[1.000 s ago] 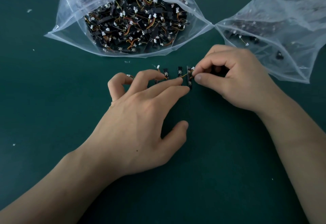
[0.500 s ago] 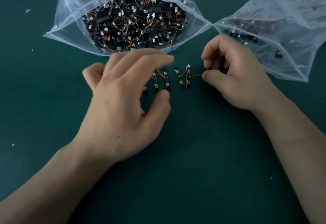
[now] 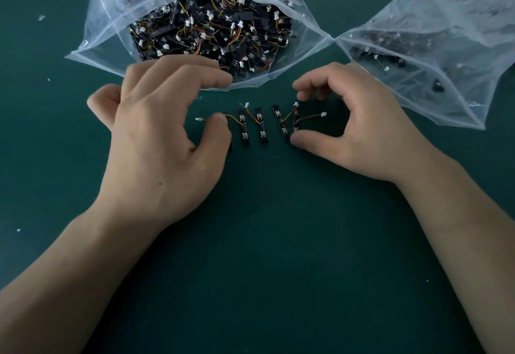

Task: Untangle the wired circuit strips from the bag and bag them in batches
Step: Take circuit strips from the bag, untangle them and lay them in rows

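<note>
Showing 5 black circuit strips [image 3: 262,128] lying side by side on a dark green table [image 3: 278,256], spaced apart except for the 2 at the right, tilting toward each other at the near end. Trailing from the strips, short orange and yellow wires [image 3: 309,117] ending in white plugs [image 3: 323,114].

Pressing the thumb of the left hand [image 3: 167,142] down on the leftmost strip [image 3: 230,146] and hiding most of it, with the other fingers loosely curved, spread apart and reaching over the near lip of the big clear bag [image 3: 111,36].

Bracketing the rightmost strip [image 3: 295,115] with the right hand [image 3: 356,131]: thumb touching its near end, curled forefinger hanging at its far end, contact there too close to call, so impossible to tell whether clamping or merely framing it.

Gaping toward the hands, that big bag, packed with a tangled heap of strips [image 3: 211,30]. Lying to its right and meeting it corner to corner, a second clear bag [image 3: 451,33] holding only a few strips [image 3: 390,61]. Dotting the table at the left, small white scraps [image 3: 41,17].
</note>
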Demonstrator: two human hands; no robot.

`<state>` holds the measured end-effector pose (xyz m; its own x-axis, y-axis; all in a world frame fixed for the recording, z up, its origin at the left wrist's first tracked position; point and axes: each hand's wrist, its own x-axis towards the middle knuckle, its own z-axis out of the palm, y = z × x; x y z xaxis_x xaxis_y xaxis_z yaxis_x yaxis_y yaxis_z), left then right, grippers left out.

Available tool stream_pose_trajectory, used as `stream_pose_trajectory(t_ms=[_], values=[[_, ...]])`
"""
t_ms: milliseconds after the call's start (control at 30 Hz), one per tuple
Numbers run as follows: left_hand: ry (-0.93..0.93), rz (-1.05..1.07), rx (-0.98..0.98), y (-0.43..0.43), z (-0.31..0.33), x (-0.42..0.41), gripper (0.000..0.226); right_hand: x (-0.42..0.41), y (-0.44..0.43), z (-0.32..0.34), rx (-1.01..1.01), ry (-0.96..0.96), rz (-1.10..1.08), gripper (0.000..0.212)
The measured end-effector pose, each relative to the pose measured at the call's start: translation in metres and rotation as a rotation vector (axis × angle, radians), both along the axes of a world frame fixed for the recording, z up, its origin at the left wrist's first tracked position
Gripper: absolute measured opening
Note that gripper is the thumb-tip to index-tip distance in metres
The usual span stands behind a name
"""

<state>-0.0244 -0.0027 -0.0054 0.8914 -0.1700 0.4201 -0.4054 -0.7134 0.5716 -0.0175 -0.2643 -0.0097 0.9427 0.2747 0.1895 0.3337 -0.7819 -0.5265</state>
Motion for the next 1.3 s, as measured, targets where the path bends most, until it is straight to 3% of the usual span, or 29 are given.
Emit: stream_pose_trajectory(t_ms=[433, 800, 1067, 1167, 1300], values=[[0.036, 0.065, -0.028, 0.004, 0.006, 0.003, 0.043, 0.0, -0.001, 0.002, 0.019, 0.008, 0.003, 0.05], [0.224, 0.087, 0.159, 0.004, -0.001, 0.013, 0.065, -0.002, 0.028, 0.002, -0.131, -0.242, -0.063, 0.036], [0.206, 0.076, 0.123, 0.003, 0.0, 0.013, 0.06, 0.021, 0.078, 0.012, -0.131, -0.161, -0.103, 0.05], [0.198, 0.063, 0.121, 0.003, 0.0, 0.013, 0.057, 0.043, 0.091, 0.017, -0.236, -0.142, -0.158, 0.058], [0.207, 0.056, 0.097, 0.004, 0.001, 0.012, 0.056, 0.06, 0.094, 0.016, -0.303, -0.15, -0.191, 0.036]])
